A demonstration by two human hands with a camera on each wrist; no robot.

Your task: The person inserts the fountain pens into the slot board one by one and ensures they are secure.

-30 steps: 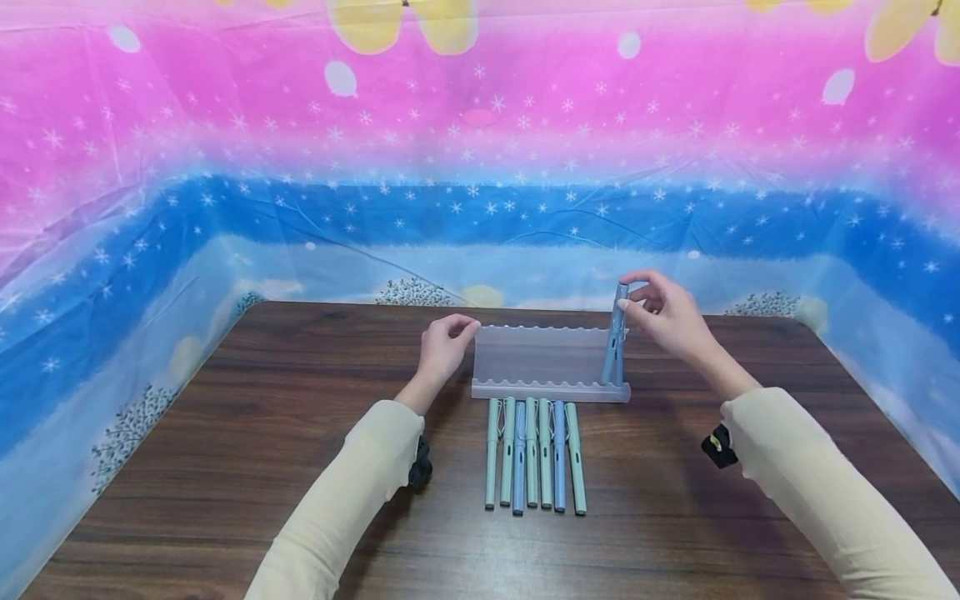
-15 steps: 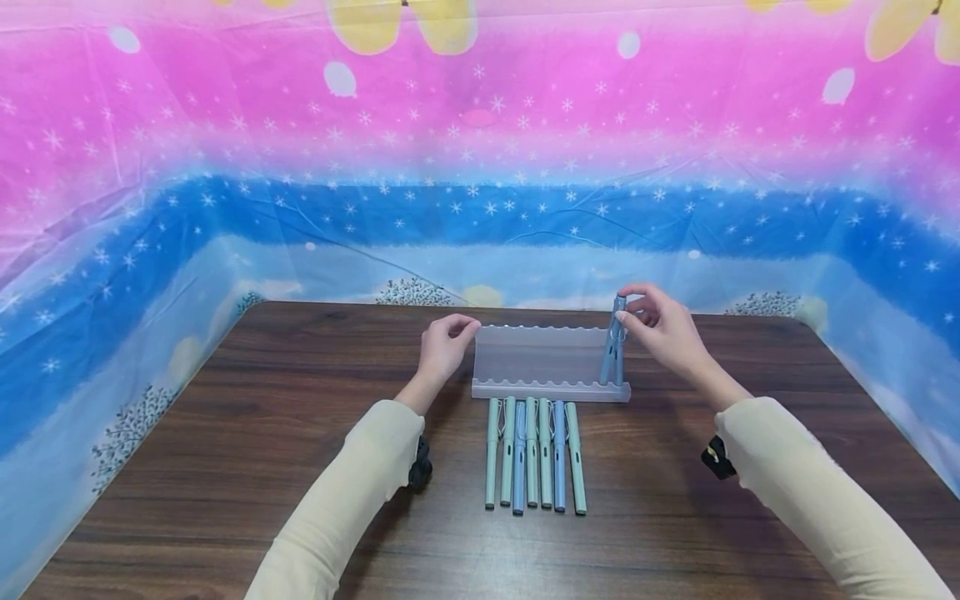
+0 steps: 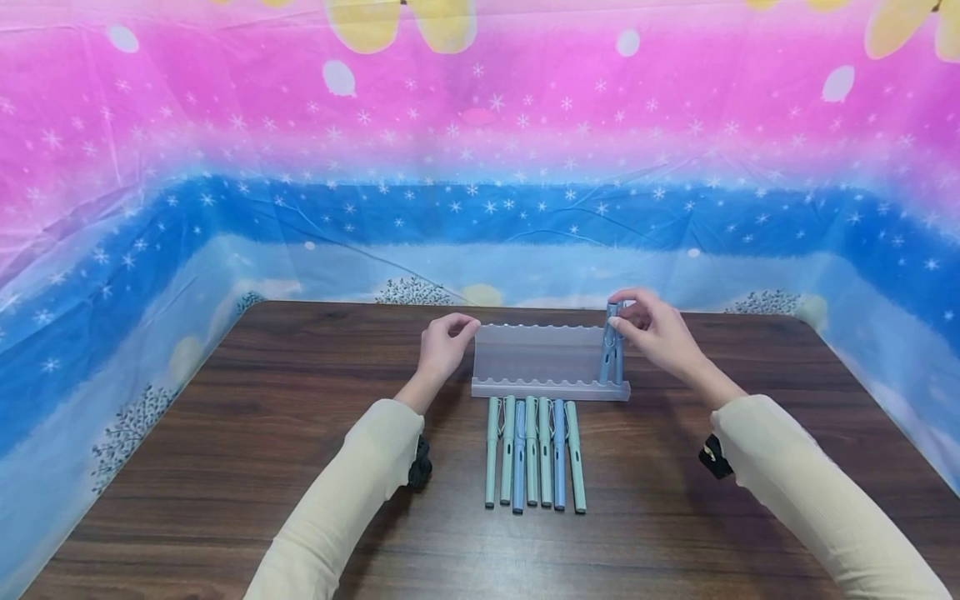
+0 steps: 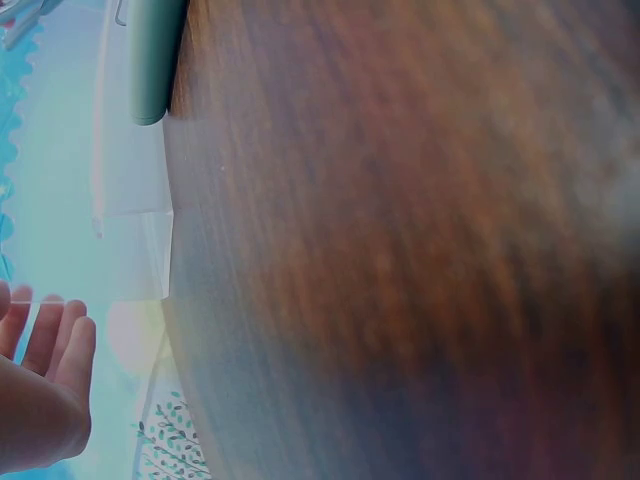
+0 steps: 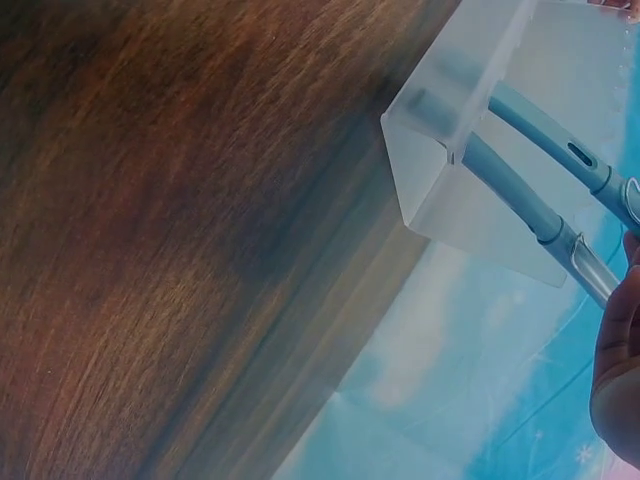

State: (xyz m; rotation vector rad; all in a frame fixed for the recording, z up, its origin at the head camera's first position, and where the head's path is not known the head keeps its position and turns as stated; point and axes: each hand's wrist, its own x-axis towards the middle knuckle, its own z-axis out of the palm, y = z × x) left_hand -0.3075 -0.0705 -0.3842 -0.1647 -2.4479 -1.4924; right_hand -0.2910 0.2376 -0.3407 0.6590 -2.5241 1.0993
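Steadying left hand [image 3: 444,348]: pinches the frosted pen rack [image 3: 540,354] at its upper left corner, I judge against sliding.
Right hand [image 3: 660,332]: narrow, holding a blue capped pen [image 3: 607,352] near its top, apparently for control while its foot sits in the rack.
Neighbouring blue pen [image 3: 618,367]: stands in the rack's right end.
Row of seven pens [image 3: 532,454]: lies on the bench [image 3: 300,417] before the rack, presumably for short reach.

My worktop [image 3: 637,517]: wood-grained, faint sheen. Rack [image 3: 540,354]: frosted plastic. Pens [image 3: 532,458]: smooth, shiny metal clips [image 5: 578,246]. My sleeves [image 3: 337,492]: matt cloth.
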